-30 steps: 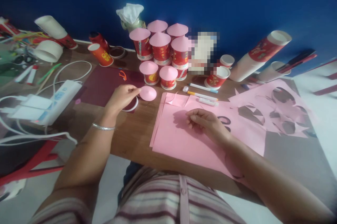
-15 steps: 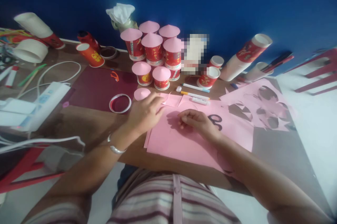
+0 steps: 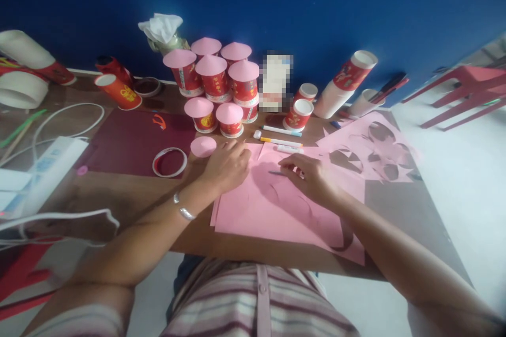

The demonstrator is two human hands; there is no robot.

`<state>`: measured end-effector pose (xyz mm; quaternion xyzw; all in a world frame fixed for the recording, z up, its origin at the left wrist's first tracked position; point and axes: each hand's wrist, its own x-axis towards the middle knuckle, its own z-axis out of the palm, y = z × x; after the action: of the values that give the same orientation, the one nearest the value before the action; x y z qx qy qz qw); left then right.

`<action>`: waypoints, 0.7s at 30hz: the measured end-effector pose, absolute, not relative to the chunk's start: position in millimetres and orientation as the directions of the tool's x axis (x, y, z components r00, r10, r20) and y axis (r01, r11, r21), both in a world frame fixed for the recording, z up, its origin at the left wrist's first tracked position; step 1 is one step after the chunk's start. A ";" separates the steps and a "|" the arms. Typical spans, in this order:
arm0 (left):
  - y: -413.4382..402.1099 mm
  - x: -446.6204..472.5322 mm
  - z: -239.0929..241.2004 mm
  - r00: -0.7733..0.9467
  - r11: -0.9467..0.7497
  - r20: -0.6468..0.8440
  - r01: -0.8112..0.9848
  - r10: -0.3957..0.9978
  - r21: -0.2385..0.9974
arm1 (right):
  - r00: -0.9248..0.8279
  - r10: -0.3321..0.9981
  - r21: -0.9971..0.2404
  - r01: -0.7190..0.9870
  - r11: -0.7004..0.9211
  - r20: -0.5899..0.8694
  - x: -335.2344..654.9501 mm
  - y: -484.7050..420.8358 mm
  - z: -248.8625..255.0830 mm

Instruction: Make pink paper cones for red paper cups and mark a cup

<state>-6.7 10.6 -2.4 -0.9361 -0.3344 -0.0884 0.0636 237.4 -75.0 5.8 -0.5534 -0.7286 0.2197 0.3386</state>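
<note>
My right hand [image 3: 306, 173] is closed around a pair of scissors [image 3: 275, 172], whose blades point left over the pink paper sheets [image 3: 253, 210]. The handles are hidden in my fingers. My left hand [image 3: 229, 165] rests at the upper left of the sheets with its fingers curled down; what they hold, if anything, is hidden. Touching or just beyond its knuckles is a small pink paper cone [image 3: 203, 146]. Curved cut lines show in the paper below the scissors. Behind stand several red paper cups [image 3: 213, 86] topped with pink cone roofs.
Markers [image 3: 280, 131] and a white glue stick [image 3: 289, 148] lie behind the paper. Cut-out pink scraps [image 3: 356, 142] spread at right. A tape roll [image 3: 169, 162] sits on a maroon sheet [image 3: 118, 136]. A white power strip [image 3: 55, 168] with cables is at left; stacked cups [image 3: 356, 70] lean at the back.
My right hand has picked up the scissors that lay on the pink paper. My left hand's fingers have curled closer together. The whole view has shifted a little.
</note>
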 end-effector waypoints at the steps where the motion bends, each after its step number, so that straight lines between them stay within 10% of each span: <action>1: 11.6 -6.4 -3.3 0.764 -0.774 0.223 0.630 0.605 -0.061 | -0.192 0.932 -0.596 0.725 0.345 0.306 243.1 -73.2 6.4; 8: 17.7 0.6 -7.3 0.760 -0.779 0.264 0.625 0.594 -0.045 | -0.361 0.838 -0.175 0.870 0.461 0.409 250.1 -63.8 -6.8; 12: 15.2 1.0 3.2 0.626 -0.663 0.224 0.678 0.747 0.316 | -0.385 0.831 -0.109 0.880 0.461 0.402 240.9 -62.9 -17.2; 16: 18.0 -2.7 9.6 0.554 -0.240 -0.175 0.594 0.814 0.768 | -0.407 0.811 -0.020 0.890 0.456 0.420 237.0 -58.0 -24.6; 21: 24.5 -9.2 3.9 0.542 0.073 -0.397 0.522 0.741 0.850 | -0.484 0.789 0.065 0.864 0.499 0.378 240.4 -58.9 -20.5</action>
<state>-9.2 24.5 3.9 -0.6737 -0.4686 -0.0974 -0.5631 240.4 -58.9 -20.5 -0.4850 -0.8524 -0.1239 0.1512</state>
